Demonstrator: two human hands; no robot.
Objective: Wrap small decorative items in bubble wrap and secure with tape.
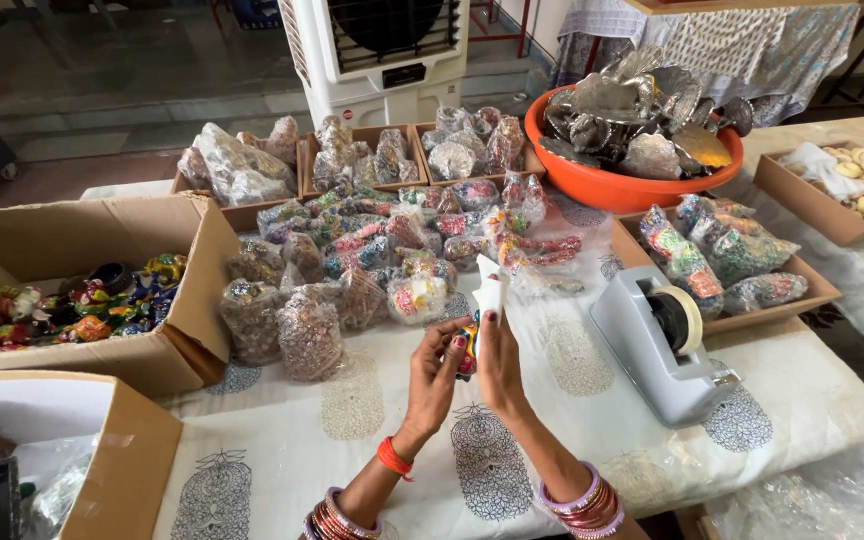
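My left hand [436, 372] and my right hand [501, 362] are raised together above the white printed tablecloth [352, 430]. Between them they hold a small colourful item [468, 345] and a white paper or clear wrapper [489, 290] that sticks up above the fingers. Both wrists wear bangles. Just beyond the hands lies a heap of small clear packets [382, 260] filled with colourful pieces.
A grey tape dispenser [660, 340] stands to the right. An orange bowl [612, 185] holds silver pieces. Cardboard trays [762, 300] and open boxes [102, 290] with packets and colourful items ring the table. A white air cooler [377, 50] stands behind.
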